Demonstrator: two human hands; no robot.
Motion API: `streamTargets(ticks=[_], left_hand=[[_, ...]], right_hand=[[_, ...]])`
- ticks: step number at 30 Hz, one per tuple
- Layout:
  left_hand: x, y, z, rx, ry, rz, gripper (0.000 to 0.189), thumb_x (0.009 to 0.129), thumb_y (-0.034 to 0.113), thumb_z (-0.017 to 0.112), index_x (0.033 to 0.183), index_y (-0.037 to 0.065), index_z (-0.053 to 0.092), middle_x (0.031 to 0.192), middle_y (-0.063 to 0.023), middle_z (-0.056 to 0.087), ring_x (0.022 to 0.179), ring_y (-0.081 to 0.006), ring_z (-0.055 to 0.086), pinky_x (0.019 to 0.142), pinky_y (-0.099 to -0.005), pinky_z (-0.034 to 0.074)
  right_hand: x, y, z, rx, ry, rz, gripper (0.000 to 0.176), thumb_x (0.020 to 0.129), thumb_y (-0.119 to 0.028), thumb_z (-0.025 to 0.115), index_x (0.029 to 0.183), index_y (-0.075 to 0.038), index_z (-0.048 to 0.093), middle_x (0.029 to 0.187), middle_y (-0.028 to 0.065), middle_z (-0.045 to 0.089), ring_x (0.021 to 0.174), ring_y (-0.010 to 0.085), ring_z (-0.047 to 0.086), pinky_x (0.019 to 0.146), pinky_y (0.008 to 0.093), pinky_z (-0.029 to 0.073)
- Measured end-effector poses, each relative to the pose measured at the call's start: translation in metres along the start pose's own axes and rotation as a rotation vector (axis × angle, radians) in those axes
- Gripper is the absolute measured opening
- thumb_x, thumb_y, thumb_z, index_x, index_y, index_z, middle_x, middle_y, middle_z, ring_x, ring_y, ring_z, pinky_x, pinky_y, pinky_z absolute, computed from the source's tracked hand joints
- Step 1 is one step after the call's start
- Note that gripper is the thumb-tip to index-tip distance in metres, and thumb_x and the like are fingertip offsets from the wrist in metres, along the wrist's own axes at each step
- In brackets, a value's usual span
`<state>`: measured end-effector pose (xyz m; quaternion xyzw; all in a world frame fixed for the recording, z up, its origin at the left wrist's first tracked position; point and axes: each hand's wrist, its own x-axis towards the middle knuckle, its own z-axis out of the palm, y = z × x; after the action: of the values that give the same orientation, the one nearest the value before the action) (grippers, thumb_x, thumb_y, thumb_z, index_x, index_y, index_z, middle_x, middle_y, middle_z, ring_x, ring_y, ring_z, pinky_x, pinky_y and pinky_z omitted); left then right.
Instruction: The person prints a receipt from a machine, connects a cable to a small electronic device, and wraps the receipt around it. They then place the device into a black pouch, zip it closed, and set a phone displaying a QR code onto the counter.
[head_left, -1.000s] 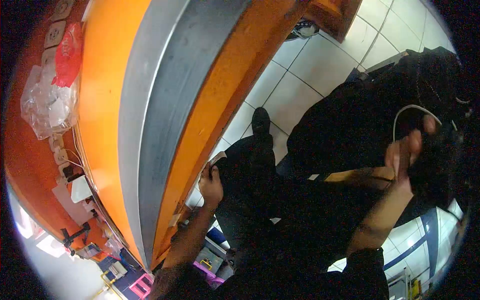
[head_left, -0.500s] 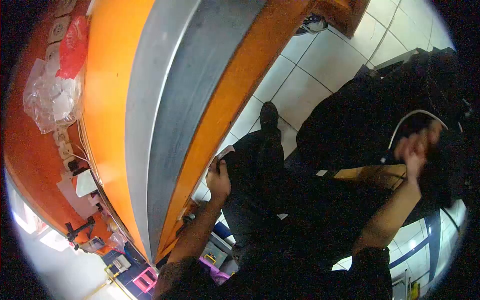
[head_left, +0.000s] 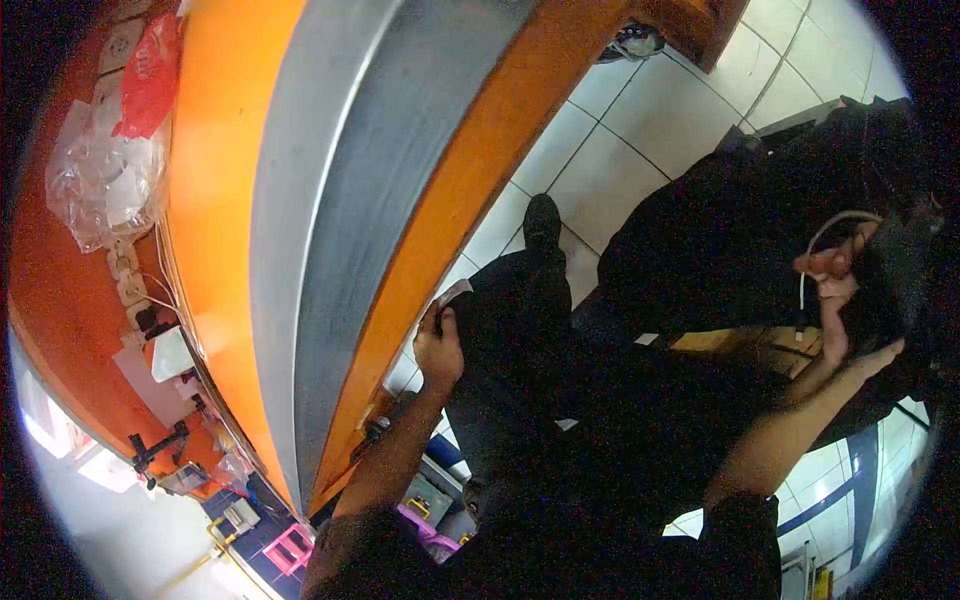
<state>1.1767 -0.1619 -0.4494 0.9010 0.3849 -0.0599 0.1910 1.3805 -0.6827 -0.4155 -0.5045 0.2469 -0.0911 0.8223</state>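
Note:
My left hand (head_left: 438,350) is closed near the lower edge of the orange panel (head_left: 480,150), around a small object with a pale end (head_left: 455,292) that I cannot make out. Over on the right, my right hand (head_left: 838,285) has its fingers curled at a looped white cable (head_left: 803,290). The cable's plug end hangs down beside the hand. Black fabric (head_left: 690,240) lies around and below this hand, and shadow hides part of the palm.
A clear plastic bag (head_left: 105,185) and a red bag (head_left: 150,80) are at the upper left, above power sockets (head_left: 125,275). Pink item (head_left: 290,548) at lower left. A shoe (head_left: 541,220) stands on the tiled floor (head_left: 610,170).
My right hand has turned and its wrist has shifted right. The cable's plug end has swung right and now hangs downward. My left hand has barely moved.

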Motion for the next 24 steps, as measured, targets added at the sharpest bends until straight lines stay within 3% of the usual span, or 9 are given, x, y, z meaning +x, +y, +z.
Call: streamTargets(ticks=[2, 6, 9, 11, 12, 14, 15, 18, 24], left_hand=[[0.004, 0.001, 0.004, -0.011, 0.021, 0.006, 0.046, 0.098, 0.032, 0.054, 0.129, -0.002, 0.06, 0.125, -0.0266, 0.062, 0.118, -0.04, 0.059, 0.103, -0.0432, 0.044], [0.004, 0.001, 0.005, 0.013, 0.026, -0.02, 0.045, 0.098, 0.031, 0.054, 0.128, -0.001, 0.06, 0.122, -0.027, 0.063, 0.116, -0.0412, 0.061, 0.101, -0.0438, 0.045], [0.004, 0.0, 0.005, 0.009, 0.03, 0.011, 0.045, 0.098, 0.032, 0.054, 0.128, -0.001, 0.06, 0.12, -0.0271, 0.064, 0.114, -0.0416, 0.061, 0.1, -0.0442, 0.046], [0.002, 0.001, 0.003, 0.003, 0.034, 0.034, 0.045, 0.098, 0.032, 0.055, 0.128, -0.001, 0.06, 0.12, -0.0271, 0.064, 0.114, -0.0417, 0.062, 0.099, -0.0444, 0.046], [0.002, 0.006, 0.002, 0.007, 0.033, 0.026, 0.044, 0.098, 0.032, 0.055, 0.128, -0.001, 0.06, 0.119, -0.0269, 0.065, 0.113, -0.0417, 0.062, 0.099, -0.0445, 0.046], [-0.001, 0.006, 0.0, 0.017, 0.027, 0.012, 0.044, 0.098, 0.031, 0.055, 0.127, -0.001, 0.06, 0.118, -0.0267, 0.065, 0.113, -0.0417, 0.062, 0.099, -0.0445, 0.047], [0.0, 0.004, 0.002, 0.044, 0.033, 0.003, 0.043, 0.098, 0.031, 0.054, 0.127, 0.0, 0.061, 0.119, -0.0263, 0.065, 0.113, -0.0418, 0.062, 0.098, -0.0445, 0.047], [0.003, 0.002, 0.002, 0.026, 0.027, 0.011, 0.043, 0.099, 0.032, 0.054, 0.128, 0.0, 0.061, 0.12, -0.0258, 0.065, 0.114, -0.0418, 0.061, 0.099, -0.0446, 0.047], [0.005, -0.009, 0.007, -0.009, 0.012, 0.028, 0.045, 0.1, 0.034, 0.053, 0.128, -0.001, 0.06, 0.124, -0.0264, 0.063, 0.117, -0.0411, 0.06, 0.102, -0.0448, 0.044]], right_hand=[[-0.002, -0.01, 0.029, 0.096, -0.178, 0.081, 0.075, 0.09, -0.042, 0.06, 0.134, 0.016, 0.041, 0.126, 0.0363, 0.054, 0.122, 0.051, 0.052, 0.111, 0.0684, 0.029], [-0.016, -0.019, 0.057, 0.149, -0.101, 0.06, 0.072, 0.089, -0.04, 0.061, 0.133, 0.014, 0.043, 0.124, 0.0351, 0.056, 0.12, 0.0506, 0.053, 0.11, 0.0669, 0.03], [0.008, -0.02, 0.045, 0.183, -0.486, 0.08, 0.072, 0.087, -0.038, 0.063, 0.134, 0.012, 0.044, 0.122, 0.0308, 0.057, 0.118, 0.0488, 0.054, 0.111, 0.0654, 0.03], [0.021, -0.022, 0.05, 0.468, -0.953, 0.202, 0.068, 0.085, -0.034, 0.066, 0.135, 0.006, 0.045, 0.125, 0.0255, 0.056, 0.117, 0.0451, 0.054, 0.111, 0.0628, 0.031], [0.018, -0.022, 0.044, 0.466, -0.957, 0.2, 0.068, 0.085, -0.034, 0.066, 0.135, 0.006, 0.045, 0.125, 0.0255, 0.056, 0.117, 0.0451, 0.054, 0.111, 0.0628, 0.031], [0.001, -0.021, 0.033, 0.366, -0.482, 0.177, 0.068, 0.083, -0.03, 0.068, 0.139, 0.0, 0.044, 0.133, 0.0219, 0.052, 0.115, 0.0428, 0.052, 0.11, 0.0671, 0.028], [0.005, -0.02, 0.037, 0.366, -0.482, 0.177, 0.068, 0.083, -0.03, 0.068, 0.139, 0.0, 0.044, 0.133, 0.0219, 0.052, 0.115, 0.0428, 0.052, 0.11, 0.0671, 0.028], [0.014, -0.014, 0.056, 0.422, -1.038, 0.138, 0.071, 0.089, -0.041, 0.06, 0.141, 0.003, 0.04, 0.115, 0.0258, 0.055, 0.114, 0.0478, 0.053, 0.106, 0.0678, 0.035], [0.009, -0.028, 0.037, 0.474, -0.451, 0.371, 0.066, 0.089, -0.026, 0.059, 0.145, 0.001, 0.038, 0.134, 0.0265, 0.045, 0.111, 0.0461, 0.048, 0.11, 0.0689, 0.026]])
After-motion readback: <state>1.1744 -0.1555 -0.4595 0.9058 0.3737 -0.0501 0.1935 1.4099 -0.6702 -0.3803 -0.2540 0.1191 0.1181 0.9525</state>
